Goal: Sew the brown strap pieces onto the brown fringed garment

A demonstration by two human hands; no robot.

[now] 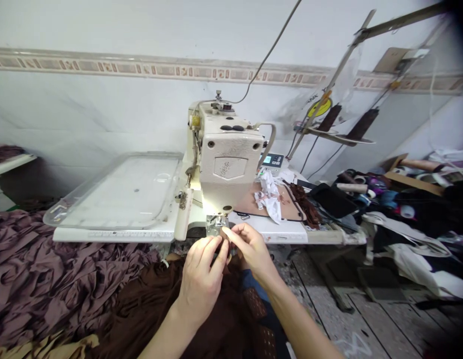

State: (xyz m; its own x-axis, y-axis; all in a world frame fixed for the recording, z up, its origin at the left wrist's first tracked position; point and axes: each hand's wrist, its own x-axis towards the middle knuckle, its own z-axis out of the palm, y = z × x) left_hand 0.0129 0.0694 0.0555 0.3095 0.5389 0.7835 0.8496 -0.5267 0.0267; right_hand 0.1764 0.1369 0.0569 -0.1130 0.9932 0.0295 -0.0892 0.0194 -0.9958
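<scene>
The work looks partway through, with the piece in hand being handled just in front of the sewing machine (231, 164). The brown cloth (152, 304) lies heaped below the hands, and part of it seems to rise to the fingertips. The left hand (202, 271) has its fingers drawn together at the tips, apparently pinching a small bit of this cloth; the right hand (255, 249) meets it there, thumb and forefinger likewise nearly closed on the same bit. Both are near the metal plate (212, 224) under the machine's head, at the edge of the surface (285, 233). No finished seam can be made out on the held part, so any stitching there is probably yet to be done. Brown strips (255, 301) with pale marks lie over blue fabric (249, 280) beside the right forearm; whether they are finished cannot be told.

The knuckles hide most of what is pinched, and its edge is too small to read. The needle cannot be made out, and the forearms and the lower cloth run off the bottom.
</scene>
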